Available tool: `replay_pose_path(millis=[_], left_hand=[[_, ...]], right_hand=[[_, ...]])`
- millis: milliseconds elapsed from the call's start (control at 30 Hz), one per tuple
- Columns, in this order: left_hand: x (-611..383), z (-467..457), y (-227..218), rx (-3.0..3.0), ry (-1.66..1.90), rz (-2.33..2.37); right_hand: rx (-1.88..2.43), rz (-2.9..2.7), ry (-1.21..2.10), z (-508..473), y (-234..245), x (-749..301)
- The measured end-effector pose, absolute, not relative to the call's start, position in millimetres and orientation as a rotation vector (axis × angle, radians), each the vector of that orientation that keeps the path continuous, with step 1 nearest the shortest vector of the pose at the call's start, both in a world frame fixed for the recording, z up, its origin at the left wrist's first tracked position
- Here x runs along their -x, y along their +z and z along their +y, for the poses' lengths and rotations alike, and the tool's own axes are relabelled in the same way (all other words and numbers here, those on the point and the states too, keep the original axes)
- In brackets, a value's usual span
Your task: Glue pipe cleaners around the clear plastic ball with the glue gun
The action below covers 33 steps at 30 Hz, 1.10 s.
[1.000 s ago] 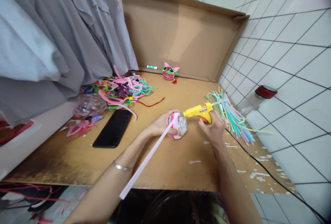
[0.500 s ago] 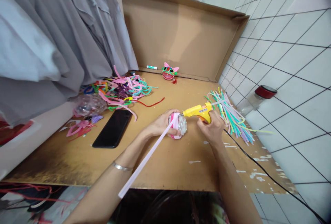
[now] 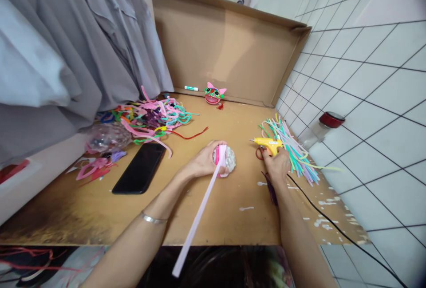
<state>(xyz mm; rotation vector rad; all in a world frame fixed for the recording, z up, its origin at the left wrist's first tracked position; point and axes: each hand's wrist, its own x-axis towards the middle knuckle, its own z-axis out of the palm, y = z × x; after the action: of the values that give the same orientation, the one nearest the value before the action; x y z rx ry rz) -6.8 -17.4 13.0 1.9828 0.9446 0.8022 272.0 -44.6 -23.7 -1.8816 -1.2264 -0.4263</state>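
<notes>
My left hand (image 3: 209,159) is closed round a clear, roundish ball (image 3: 230,159) with a bumpy surface, held just over the table. Bright pink and pale lilac strips wrap its left side. One long pale lilac pipe cleaner (image 3: 199,217) trails from it toward the table's front edge. In my right hand (image 3: 278,163) is a yellow hot glue gun (image 3: 268,144), its nozzle pointing left, well apart from the ball. Beneath that hand show a dark red loop (image 3: 259,153) and a dark purple piece (image 3: 272,190); what they belong to is partly hidden.
A black phone (image 3: 139,169) lies left of my hands, below a tangled heap of pipe cleaners (image 3: 156,115). Straight pipe cleaners (image 3: 294,148) and a red-lidded jar (image 3: 321,130) are at right. A decorated animal head (image 3: 213,94) sits by the cardboard (image 3: 213,44). A black cord (image 3: 333,217) runs right.
My right hand has drawn the glue gun rightward, away from the ball. The dark red loop and purple piece have come into sight. The ball stays in my left hand; the view has shifted slightly.
</notes>
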Motion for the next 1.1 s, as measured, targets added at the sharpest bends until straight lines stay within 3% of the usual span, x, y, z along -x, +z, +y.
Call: replay_pose_path(millis=[200, 433, 500, 633, 767, 933, 1100], left_hand=[[4.4, -20.0, 12.4, -2.190, 0.896, 0.911], [4.5, -17.8, 4.6, -2.345, 0.936, 0.868], [5.0, -18.3, 5.2, -2.390, 0.937, 0.866], [6.6, -20.3, 7.2, -2.453, 0.925, 0.876], [8.0, -21.2, 7.3, -2.468, 0.935, 0.906], [8.2, -18.9, 4.2, -2.468, 0.943, 0.933], [7.8, -17.6, 2.7, -2.460, 0.982, 0.917]], right_hand=[[2.209, -1.221, -0.538, -41.9, -43.9, -275.5], [1.989, -1.272, -0.619, -52.2, -23.2, -258.9], [1.826, -1.326, -0.423, -57.6, -9.7, -242.8], [1.497, -1.360, 0.302, -72.3, 8.7, -202.4], [1.297, -1.398, 0.731, -86.4, 13.9, -171.9], [1.249, -1.274, 1.044, -89.9, 16.2, -162.0], [1.221, -1.214, 1.087, -89.9, 18.3, -162.3]])
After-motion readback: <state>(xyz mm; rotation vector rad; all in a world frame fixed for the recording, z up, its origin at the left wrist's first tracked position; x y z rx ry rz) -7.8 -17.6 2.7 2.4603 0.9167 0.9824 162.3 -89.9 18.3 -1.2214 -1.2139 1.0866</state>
